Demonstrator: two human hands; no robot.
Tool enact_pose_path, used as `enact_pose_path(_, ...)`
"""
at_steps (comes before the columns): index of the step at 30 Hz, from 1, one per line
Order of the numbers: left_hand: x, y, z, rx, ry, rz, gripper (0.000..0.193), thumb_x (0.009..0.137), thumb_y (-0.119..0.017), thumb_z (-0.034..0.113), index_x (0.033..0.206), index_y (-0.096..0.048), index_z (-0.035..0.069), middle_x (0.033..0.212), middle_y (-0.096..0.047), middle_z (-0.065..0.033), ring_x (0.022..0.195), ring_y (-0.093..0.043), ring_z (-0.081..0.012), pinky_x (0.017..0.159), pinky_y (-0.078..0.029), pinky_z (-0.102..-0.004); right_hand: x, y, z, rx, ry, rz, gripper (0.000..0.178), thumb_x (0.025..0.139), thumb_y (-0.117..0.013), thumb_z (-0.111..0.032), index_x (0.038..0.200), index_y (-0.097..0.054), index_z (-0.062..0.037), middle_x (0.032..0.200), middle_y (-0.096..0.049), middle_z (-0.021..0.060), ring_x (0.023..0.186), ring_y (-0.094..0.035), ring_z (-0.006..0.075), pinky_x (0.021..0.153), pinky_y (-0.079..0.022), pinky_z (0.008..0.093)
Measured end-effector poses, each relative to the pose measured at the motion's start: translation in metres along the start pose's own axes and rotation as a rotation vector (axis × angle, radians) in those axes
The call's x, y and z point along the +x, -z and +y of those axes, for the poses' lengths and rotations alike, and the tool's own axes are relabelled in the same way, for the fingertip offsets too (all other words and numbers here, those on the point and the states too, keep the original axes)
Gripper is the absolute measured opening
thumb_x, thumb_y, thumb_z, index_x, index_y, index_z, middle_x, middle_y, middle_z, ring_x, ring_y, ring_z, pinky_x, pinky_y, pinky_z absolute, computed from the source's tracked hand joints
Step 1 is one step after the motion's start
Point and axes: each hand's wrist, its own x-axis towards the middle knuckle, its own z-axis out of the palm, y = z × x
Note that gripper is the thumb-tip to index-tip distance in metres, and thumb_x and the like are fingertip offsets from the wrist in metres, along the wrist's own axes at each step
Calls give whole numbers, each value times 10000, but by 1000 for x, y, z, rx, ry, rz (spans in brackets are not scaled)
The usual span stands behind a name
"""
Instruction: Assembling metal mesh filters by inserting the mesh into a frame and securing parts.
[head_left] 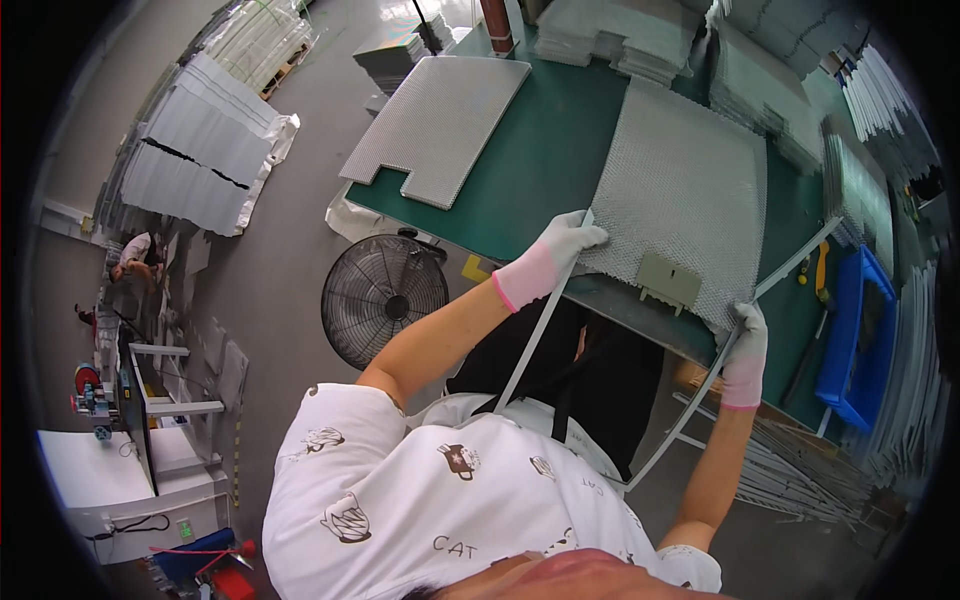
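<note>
Green bench is before the person. Left hand and right hand each have fingers closed on a pale strip, by the near edge of a mesh panel. Farther, to the left, lies a second panel.

Two gloved hands, the left hand and the right hand, with a pale strip in the left and at least one more in the right; one green table; two honeycomb panels lying singly on it, a left panel and a right panel; one olive block; one blue bin; one black fan; one brown post; at least two stacks along the far side, their sheets too many to count
</note>
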Motion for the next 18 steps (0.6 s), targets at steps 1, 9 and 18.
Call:
enact_pose_path(1, 0, -5, -3, 149, -52, 127, 372, 896, -606, 179, 1138, -537, -95, 1073, -602, -132, 1017, -592, -191, 935, -456, -302, 3, -1, 2, 2, 4, -1, 422, 770, -471, -40, 1188, -501, 16, 1001, -590, 85, 838, -647, 191, 697, -609, 307)
enact_pose_path(9, 6, -13, 9, 140, -61, 86, 462, 916, -609, 220, 1236, -508, -98, 1146, -608, -136, 1035, -587, -174, 931, -455, -290, 6, -7, -5, -235, -78, 151, 305, 795, -588, -186, 1089, -601, -105, 974, -611, -6, 727, -571, 129, 575, -468, 308)
enact_pose_path(18, -1, -3, 8, 303, -124, 94, 345, 924, -607, 238, 1070, -575, -73, 952, -626, -44, 887, -568, -103, 840, -464, -276, 18, 7, 3, -155, 63, -173, 447, 861, -603, -52, 1260, -453, 85, 1097, -577, 103, 1020, -575, 182, 939, -442, 309)
